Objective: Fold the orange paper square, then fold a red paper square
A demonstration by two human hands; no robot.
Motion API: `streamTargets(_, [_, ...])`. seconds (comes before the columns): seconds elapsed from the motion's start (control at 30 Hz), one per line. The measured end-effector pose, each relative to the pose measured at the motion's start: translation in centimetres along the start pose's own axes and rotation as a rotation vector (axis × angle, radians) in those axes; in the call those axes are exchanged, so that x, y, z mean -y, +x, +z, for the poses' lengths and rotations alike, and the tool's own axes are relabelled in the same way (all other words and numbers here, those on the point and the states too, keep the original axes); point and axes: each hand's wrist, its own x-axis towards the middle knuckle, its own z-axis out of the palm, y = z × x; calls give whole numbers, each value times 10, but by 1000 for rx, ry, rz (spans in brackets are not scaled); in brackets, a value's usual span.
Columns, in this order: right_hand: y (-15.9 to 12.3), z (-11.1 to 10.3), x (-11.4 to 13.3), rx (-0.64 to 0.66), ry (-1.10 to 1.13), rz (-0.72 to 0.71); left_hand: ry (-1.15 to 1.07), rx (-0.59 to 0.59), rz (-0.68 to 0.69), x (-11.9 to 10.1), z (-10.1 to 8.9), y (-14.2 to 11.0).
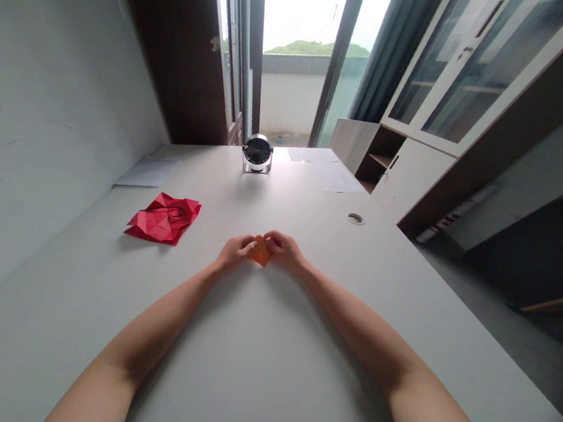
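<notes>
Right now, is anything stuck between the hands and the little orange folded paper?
No, nothing visible stands between them. The left hand and right hand already pinch the orange folded paper from either side. The creased red paper lies off to the left, out of the way.

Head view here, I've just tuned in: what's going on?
A person is working with two bare hands at a white table. The left hand and the right hand hold a small orange folded piece between them, gripping it from either side. A creased red sheet lies apart, to the left, untouched. Farther back stands a round dark device on a metal stand.
</notes>
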Motion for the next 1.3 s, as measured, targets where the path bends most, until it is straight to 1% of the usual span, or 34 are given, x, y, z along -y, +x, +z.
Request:
streamTargets(0.1, [1, 1, -1, 5, 15, 6, 24, 31, 69, 4, 0, 1])
streamTargets(0.17, [1, 1, -2, 1, 8, 2, 8, 25, 79, 6, 0, 2])
streamTargets(0.37, [2, 0, -5, 6, 20, -14, -109, -7, 25, 10, -2, 6])
streamTargets(0.53, [3, -1, -7, 17, 64, -32, -215, -24, 22, 14, -4, 10])
streamTargets(0.7, [4, 0, -10, 23, 58, -21, -245, -65, -6, 16, -4, 11])
streamTargets(0.8, [5, 0, -11, 12, 70, -30, -223, -51, 12, 16, -3, 10])
streamTargets(1.0, [5, 3, -13, -11, 63, -31, -92, -48, 37, 10, -2, 7])
streamTargets(1.17, [2, 2, -5, -10, 29, -30, -36, -43, 33, 4, -3, 4])
streamTargets(1.3, [1, 0, 0, 7, 23, -53, 19, -30, 45, 4, -3, 3])
